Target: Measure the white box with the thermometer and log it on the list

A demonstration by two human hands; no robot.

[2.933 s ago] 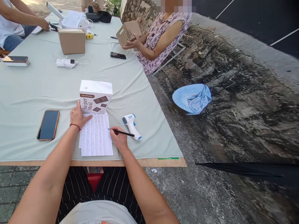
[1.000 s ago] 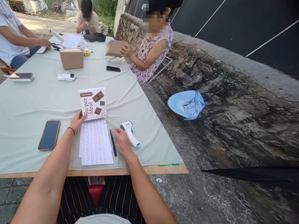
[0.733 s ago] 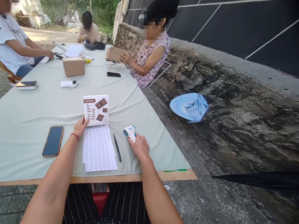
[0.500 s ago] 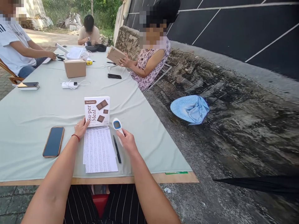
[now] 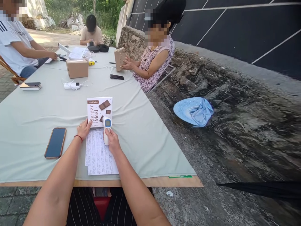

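A white box (image 5: 100,108) printed "Su-per Meal" with brown squares stands on the table in front of me. My left hand (image 5: 84,128) grips its lower left edge. In my right hand (image 5: 113,139) is a white infrared thermometer (image 5: 107,124) with a blue-rimmed screen; its head overlaps the box's lower right corner in the view. Whether the two touch, I cannot tell. Sheets of handwritten paper (image 5: 98,157) lie below the box, partly under my right hand and forearm. The pen seen earlier is hidden by my right arm.
A smartphone (image 5: 55,142) lies left of my left forearm. Farther up the table are a cardboard box (image 5: 77,69), a white device with a cable (image 5: 71,85) and a black phone (image 5: 117,77). Three people sit around; one at right holds a carton (image 5: 119,59). A blue hat (image 5: 193,111) lies right.
My right hand has moved left with the thermometer, from beside the box to in front of its lower right corner. The person at right has turned the carton more upright.
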